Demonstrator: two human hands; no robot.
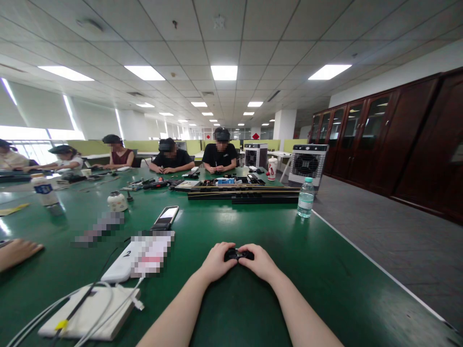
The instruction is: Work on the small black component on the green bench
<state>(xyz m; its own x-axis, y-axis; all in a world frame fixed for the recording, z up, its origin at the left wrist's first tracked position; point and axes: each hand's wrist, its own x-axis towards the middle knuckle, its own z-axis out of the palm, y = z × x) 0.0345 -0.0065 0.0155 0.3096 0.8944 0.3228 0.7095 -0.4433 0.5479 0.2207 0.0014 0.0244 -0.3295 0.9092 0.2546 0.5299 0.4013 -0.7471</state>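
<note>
Held at opposite ends between left hand point(218, 261) and right hand point(259, 262) — with each grip closed on it — one small black object point(246, 254), low over green bench point(231, 308) or resting there, cannot tell which. Placed beyond, to the right: clear bottle point(306, 200), teal cap. Placed left: white slab point(120, 262) marked 2

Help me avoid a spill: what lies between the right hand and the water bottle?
In the head view, only bare green tabletop lies between the right hand, which holds a small black object, and the water bottle.
</note>
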